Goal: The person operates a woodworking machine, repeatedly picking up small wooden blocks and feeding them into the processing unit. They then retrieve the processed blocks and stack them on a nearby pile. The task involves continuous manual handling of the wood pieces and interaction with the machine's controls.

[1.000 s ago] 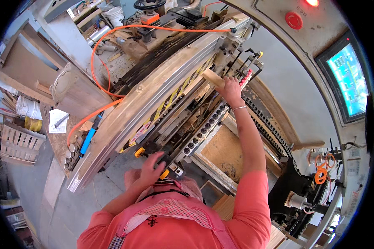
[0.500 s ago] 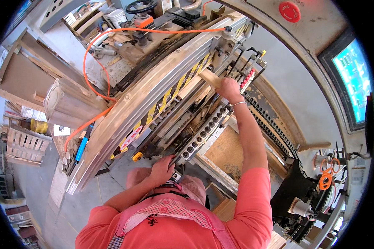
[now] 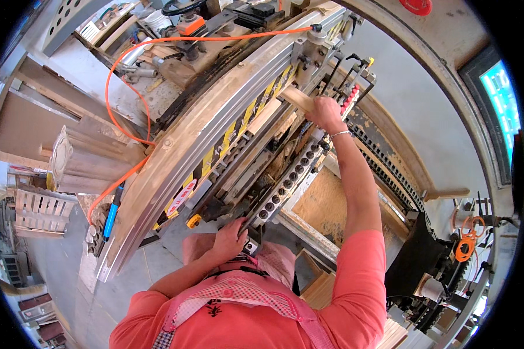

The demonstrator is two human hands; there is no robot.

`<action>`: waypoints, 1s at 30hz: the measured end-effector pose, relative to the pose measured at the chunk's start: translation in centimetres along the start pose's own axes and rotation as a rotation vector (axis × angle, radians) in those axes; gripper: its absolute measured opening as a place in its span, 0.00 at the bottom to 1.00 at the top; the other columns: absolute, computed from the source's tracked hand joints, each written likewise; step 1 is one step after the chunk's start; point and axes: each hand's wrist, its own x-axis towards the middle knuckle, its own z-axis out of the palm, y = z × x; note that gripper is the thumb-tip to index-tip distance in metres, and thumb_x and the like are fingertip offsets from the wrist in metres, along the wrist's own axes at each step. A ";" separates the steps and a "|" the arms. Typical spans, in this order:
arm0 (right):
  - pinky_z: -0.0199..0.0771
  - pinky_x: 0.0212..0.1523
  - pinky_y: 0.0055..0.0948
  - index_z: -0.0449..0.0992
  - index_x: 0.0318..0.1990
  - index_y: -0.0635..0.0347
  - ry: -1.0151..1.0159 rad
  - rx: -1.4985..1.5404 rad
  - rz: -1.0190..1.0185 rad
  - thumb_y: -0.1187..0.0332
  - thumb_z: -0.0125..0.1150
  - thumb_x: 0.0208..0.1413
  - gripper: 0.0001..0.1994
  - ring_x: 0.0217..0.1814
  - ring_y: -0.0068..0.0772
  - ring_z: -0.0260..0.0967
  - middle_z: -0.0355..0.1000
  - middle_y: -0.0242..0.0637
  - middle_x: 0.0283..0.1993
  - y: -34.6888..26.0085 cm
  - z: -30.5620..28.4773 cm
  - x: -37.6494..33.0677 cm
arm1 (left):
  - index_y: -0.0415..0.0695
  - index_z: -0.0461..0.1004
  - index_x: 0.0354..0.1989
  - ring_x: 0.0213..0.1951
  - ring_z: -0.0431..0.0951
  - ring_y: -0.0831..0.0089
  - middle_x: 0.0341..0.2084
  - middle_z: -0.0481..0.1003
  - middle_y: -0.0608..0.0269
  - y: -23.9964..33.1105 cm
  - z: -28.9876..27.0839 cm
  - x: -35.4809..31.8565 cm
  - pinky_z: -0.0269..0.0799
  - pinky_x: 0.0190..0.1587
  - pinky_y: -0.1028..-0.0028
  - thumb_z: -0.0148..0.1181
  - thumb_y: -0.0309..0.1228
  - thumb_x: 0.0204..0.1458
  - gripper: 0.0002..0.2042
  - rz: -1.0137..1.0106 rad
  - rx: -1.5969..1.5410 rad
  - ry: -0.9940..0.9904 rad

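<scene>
My right hand (image 3: 327, 113), arm stretched forward, grips the near end of a short pale wooden board (image 3: 297, 99). The board's far end reaches under the upper beam with the yellow-black striped strip (image 3: 233, 136), so part of it is hidden. Close to my waist, my left hand (image 3: 230, 239) curls its fingers over the near end of the machine's metal rail (image 3: 251, 230). Along that rail runs a row of round black knobs (image 3: 285, 185). Red knobs (image 3: 349, 100) stand just right of my right hand.
A long wood-topped beam (image 3: 174, 134) curves across the left, with an orange hose (image 3: 157, 42) over it. On the right are a screen (image 3: 501, 104), a dark drag chain (image 3: 390, 168) and orange scissors (image 3: 467, 247). Beneath the rail lies a wooden panel (image 3: 317, 212).
The whole view has shifted slightly, with the screen and red stop button nearer the edge. Both hands keep their grips; the board has hardly moved against the machine.
</scene>
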 end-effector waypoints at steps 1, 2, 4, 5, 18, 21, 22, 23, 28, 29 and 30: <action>0.74 0.38 0.40 0.76 0.28 0.64 -0.012 0.005 0.003 0.56 0.66 0.35 0.19 0.36 0.49 0.73 0.73 0.50 0.31 -0.3 -0.4 0.0 | 0.39 0.65 0.49 0.40 0.73 0.48 0.39 0.73 0.46 -0.1 0.2 -0.1 0.70 0.42 0.58 0.53 0.31 0.51 0.17 0.001 -0.010 0.001; 0.74 0.38 0.40 0.76 0.28 0.64 -0.023 0.010 0.006 0.56 0.66 0.35 0.19 0.36 0.49 0.73 0.73 0.50 0.31 -0.6 -0.7 -0.1 | 0.39 0.65 0.49 0.40 0.73 0.48 0.39 0.73 0.46 -0.2 0.3 -0.1 0.70 0.42 0.58 0.53 0.30 0.51 0.17 0.001 -0.020 0.001; 0.74 0.38 0.40 0.76 0.29 0.64 -0.022 -0.001 0.000 0.55 0.66 0.35 0.19 0.36 0.49 0.73 0.73 0.50 0.30 -0.8 -0.6 -0.1 | 0.38 0.65 0.49 0.40 0.73 0.48 0.38 0.73 0.46 -0.1 0.2 -0.2 0.69 0.42 0.58 0.53 0.30 0.51 0.17 0.017 -0.009 0.020; 0.74 0.38 0.40 0.76 0.29 0.64 -0.019 -0.001 0.002 0.55 0.66 0.35 0.19 0.36 0.49 0.73 0.73 0.49 0.30 -0.9 -0.7 -0.2 | 0.38 0.65 0.49 0.40 0.73 0.48 0.38 0.73 0.46 -0.1 0.2 -0.2 0.69 0.42 0.58 0.53 0.30 0.51 0.17 0.027 -0.003 0.029; 0.74 0.41 0.39 0.77 0.33 0.63 -0.019 -0.022 0.047 0.53 0.66 0.38 0.21 0.40 0.46 0.72 0.73 0.47 0.36 -1.3 -0.9 -0.3 | 0.41 0.66 0.49 0.39 0.74 0.48 0.37 0.73 0.46 -0.1 0.4 -0.2 0.70 0.41 0.59 0.55 0.30 0.49 0.17 -0.002 -0.031 0.044; 0.74 0.42 0.38 0.77 0.33 0.63 -0.009 -0.011 0.042 0.53 0.66 0.38 0.22 0.40 0.46 0.72 0.73 0.47 0.36 -1.2 -0.9 -0.5 | 0.41 0.66 0.49 0.39 0.74 0.48 0.38 0.73 0.47 0.6 0.0 -0.1 0.70 0.41 0.59 0.55 0.29 0.49 0.17 -0.044 -0.047 0.026; 0.74 0.42 0.38 0.77 0.34 0.63 -0.007 -0.004 0.041 0.52 0.66 0.38 0.22 0.41 0.46 0.72 0.73 0.47 0.36 -1.3 -1.0 -0.5 | 0.41 0.66 0.49 0.39 0.74 0.48 0.38 0.73 0.47 0.7 -0.1 -0.1 0.70 0.41 0.59 0.55 0.29 0.49 0.17 -0.073 -0.058 0.017; 0.74 0.42 0.38 0.77 0.34 0.63 -0.014 -0.008 0.044 0.52 0.66 0.38 0.22 0.41 0.45 0.72 0.73 0.47 0.36 -1.4 -1.1 -0.5 | 0.41 0.66 0.49 0.39 0.74 0.48 0.38 0.73 0.47 0.8 -0.1 -0.2 0.70 0.41 0.59 0.55 0.29 0.49 0.17 -0.103 -0.069 0.007; 0.74 0.43 0.37 0.77 0.34 0.62 -0.055 -0.024 0.073 0.53 0.66 0.39 0.21 0.42 0.44 0.72 0.73 0.46 0.38 -1.7 -1.1 -0.3 | 0.41 0.67 0.48 0.39 0.74 0.49 0.39 0.73 0.47 0.4 0.2 -0.4 0.70 0.41 0.60 0.55 0.29 0.49 0.17 -0.060 -0.061 0.050; 0.74 0.43 0.37 0.77 0.35 0.62 -0.044 -0.017 0.069 0.53 0.66 0.39 0.21 0.42 0.44 0.72 0.73 0.45 0.38 -1.5 -1.0 -0.3 | 0.41 0.67 0.48 0.39 0.74 0.49 0.39 0.73 0.46 0.5 0.2 -0.4 0.70 0.42 0.60 0.55 0.29 0.49 0.17 -0.063 -0.054 0.052; 0.74 0.43 0.37 0.77 0.35 0.62 -0.033 -0.011 0.065 0.53 0.66 0.39 0.21 0.43 0.44 0.72 0.73 0.45 0.38 -1.3 -0.8 -0.2 | 0.41 0.67 0.48 0.39 0.74 0.49 0.39 0.73 0.46 0.5 0.2 -0.4 0.70 0.42 0.60 0.55 0.29 0.49 0.17 -0.049 -0.034 0.058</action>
